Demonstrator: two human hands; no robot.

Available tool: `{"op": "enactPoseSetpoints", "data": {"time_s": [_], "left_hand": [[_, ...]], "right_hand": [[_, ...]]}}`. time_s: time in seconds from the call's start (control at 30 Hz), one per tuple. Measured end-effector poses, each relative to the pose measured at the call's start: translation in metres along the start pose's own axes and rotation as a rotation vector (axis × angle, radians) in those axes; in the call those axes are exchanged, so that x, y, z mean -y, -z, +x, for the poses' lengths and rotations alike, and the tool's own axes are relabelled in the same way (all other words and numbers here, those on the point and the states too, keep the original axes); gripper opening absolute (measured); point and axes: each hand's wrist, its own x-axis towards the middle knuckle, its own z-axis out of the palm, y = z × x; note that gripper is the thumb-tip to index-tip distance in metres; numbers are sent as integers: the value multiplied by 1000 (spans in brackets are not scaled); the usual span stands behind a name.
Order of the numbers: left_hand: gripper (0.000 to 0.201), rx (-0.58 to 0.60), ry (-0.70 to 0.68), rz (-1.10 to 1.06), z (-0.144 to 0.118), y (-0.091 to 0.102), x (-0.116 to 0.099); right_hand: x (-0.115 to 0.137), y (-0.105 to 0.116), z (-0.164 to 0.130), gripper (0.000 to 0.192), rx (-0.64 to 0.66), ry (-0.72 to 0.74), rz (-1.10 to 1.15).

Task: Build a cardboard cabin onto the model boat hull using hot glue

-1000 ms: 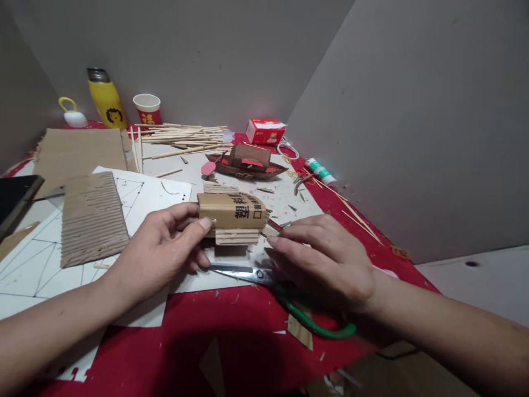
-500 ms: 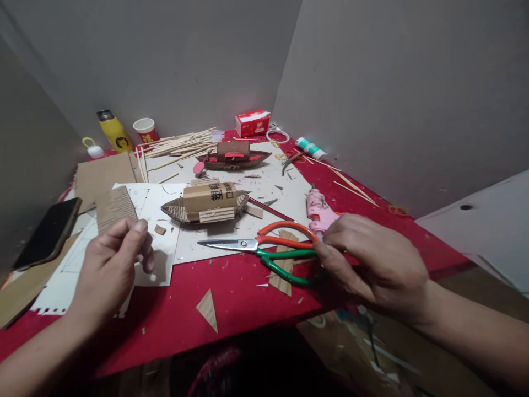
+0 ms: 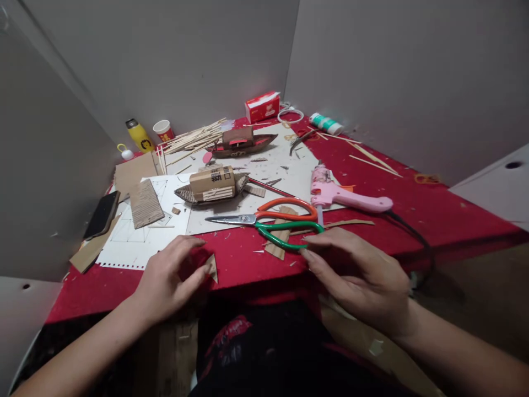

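Observation:
My left hand (image 3: 176, 270) is open at the table's front edge, thumb and fingers apart. Its thumb tip overlaps a small triangular cardboard scrap (image 3: 213, 271); whether it touches is unclear. My right hand (image 3: 357, 273) is open too, thumb and forefinger apart beside the green handle loop of the scissors (image 3: 243, 219), holding nothing. The scissors lie with blades pointing left and one orange handle. Behind them sits a cardboard boat (image 3: 210, 184) with a printed cabin. Just beyond my right hand lies a pink glue gun (image 3: 355, 198).
A finished-looking brown boat (image 3: 243, 142) stands farther back near many thin wooden sticks (image 3: 196, 138). Drawn paper (image 3: 124, 248), ridged cardboard (image 3: 145, 204) and a phone (image 3: 101, 214) lie left. A bottle (image 3: 139, 135), paper cup (image 3: 163, 131) and tissue pack (image 3: 263, 107) line the back.
My right hand has come away from the scissors' handles, which stay on the table. My left hand has moved right toward the triangular scrap, its fingers opening. The camera view has shifted.

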Motion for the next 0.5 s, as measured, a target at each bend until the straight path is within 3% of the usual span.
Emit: {"op": "enactPoseSetpoints", "data": {"time_s": [0.07,0.13,0.23,0.4,0.5], "left_hand": [[35,111,-14,90,1,-1,0],[30,203,13,123,3,-3,-1],[19,280,63,35,5,-5,-4],[26,253,240,-305,10,3,-2],[35,198,327,-346,15,16,12]], "right_hand": [[0,0,-3,25,-4,-27,9],[0,1,-5,25,0,-45,24],[-1,3,-7,28,1,-57,26],[-5,7,-11,25,7,-57,-3],[-9,10,-9,23,54,-61,2]]}}
